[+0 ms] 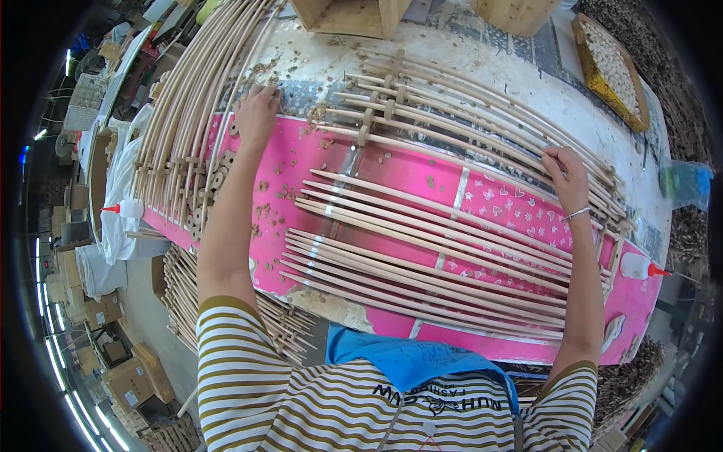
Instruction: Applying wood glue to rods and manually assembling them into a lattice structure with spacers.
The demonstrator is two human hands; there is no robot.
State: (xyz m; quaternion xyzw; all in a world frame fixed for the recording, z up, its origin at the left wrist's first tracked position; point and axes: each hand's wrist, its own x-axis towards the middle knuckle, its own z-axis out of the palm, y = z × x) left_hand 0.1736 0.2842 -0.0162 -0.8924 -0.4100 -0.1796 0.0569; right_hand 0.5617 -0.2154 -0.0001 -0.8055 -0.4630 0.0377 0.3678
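My left hand reaches to the far left part of the pink-covered table, fingers bent together over small brown wooden bits; what they hold, if anything, is hidden. My right hand is closed at the right, thumb and fingers pinching a thin wooden rod of an assembled rack. Short wooden crosspieces join that rack's rods near its left end. Nearer me, loose pale rods lie side by side. Between my left forearm and a tall bundle of rods are round wooden discs with holes.
White bottles with red tips stand at the left and right. A yellow-sided tray of small pale pieces is at the far right. Wooden boxes stand at the back. More rods lie below the table's left edge.
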